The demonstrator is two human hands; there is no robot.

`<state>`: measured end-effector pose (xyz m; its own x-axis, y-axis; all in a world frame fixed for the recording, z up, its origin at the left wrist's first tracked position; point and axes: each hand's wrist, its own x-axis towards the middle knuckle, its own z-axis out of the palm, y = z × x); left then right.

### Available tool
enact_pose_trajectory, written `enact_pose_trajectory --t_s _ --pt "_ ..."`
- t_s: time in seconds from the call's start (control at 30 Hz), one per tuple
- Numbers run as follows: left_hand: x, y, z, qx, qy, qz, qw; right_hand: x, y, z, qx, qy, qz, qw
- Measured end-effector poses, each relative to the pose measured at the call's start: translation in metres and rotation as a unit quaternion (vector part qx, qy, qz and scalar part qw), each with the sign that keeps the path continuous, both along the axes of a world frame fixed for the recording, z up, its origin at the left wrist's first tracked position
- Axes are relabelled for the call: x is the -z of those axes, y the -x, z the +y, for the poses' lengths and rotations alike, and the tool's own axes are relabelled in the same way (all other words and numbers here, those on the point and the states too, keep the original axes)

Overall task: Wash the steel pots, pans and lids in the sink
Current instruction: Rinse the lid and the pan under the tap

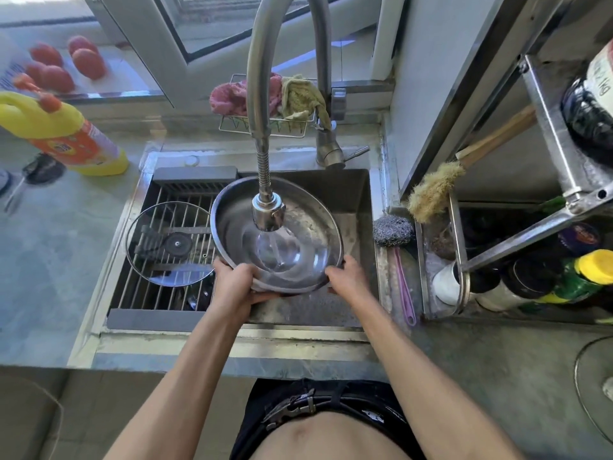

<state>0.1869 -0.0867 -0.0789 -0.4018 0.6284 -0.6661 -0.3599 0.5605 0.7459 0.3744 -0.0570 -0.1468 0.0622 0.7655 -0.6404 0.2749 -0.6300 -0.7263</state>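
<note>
**Rinsing the steel pan under the tap**

I am holding the steel pan point(298, 227) over the sink point(351, 194), tilted toward me, with water from the faucet head point(268, 212) running into it. My left hand point(236, 280) is gripping the near rim, my right hand point(348, 277) is gripping the right rim. Both my forearms are reaching forward. The glass lid point(169, 244) is lying on the rack point(139, 287) at the left.

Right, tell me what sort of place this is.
Most likely a home kitchen, at the sink by a window. A tap runs water into a steel pan, a dish soap bottle lies on the counter, and a steel wool scrubber sits nearby.
</note>
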Motion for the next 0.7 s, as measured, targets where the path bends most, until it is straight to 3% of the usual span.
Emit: enact_pose_trajectory --t_s 0.07,0.13,0.23,0.3,0.37,0.47,0.53,0.6,0.7 --pt "-0.004 0.002 -0.005 0.022 -0.02 0.036 0.999 0.002 -0.001 -0.001 -0.124 -0.094 -0.115 0.981" --pt "-0.005 0.005 -0.008 0.051 -0.044 0.054 0.996 0.004 0.0 0.001 -0.258 -0.168 -0.184 0.933" --pt "-0.005 0.009 -0.01 0.061 -0.077 0.086 0.991 0.006 0.007 0.012 -0.423 -0.196 -0.274 0.841" --pt "-0.006 0.008 -0.01 0.065 -0.105 0.111 0.986 0.005 0.016 0.015 -0.485 -0.183 -0.306 0.799" --pt "-0.01 0.002 -0.009 0.055 -0.125 0.12 0.983 0.0 0.029 0.008 -0.516 -0.182 -0.288 0.786" --pt "-0.002 -0.002 -0.005 0.059 -0.142 0.131 0.979 -0.016 0.049 -0.008 -0.504 -0.166 -0.13 0.837" --pt "0.005 0.002 -0.004 0.061 -0.141 0.134 0.979 -0.022 0.05 -0.007 -0.504 -0.162 -0.074 0.845" --pt "0.0 0.007 -0.005 0.064 -0.127 0.132 0.981 -0.019 0.04 0.004 -0.546 -0.166 -0.118 0.812" --pt "-0.009 0.014 -0.002 0.085 -0.12 0.116 0.982 0.003 0.016 0.033 -0.584 -0.152 -0.269 0.751"
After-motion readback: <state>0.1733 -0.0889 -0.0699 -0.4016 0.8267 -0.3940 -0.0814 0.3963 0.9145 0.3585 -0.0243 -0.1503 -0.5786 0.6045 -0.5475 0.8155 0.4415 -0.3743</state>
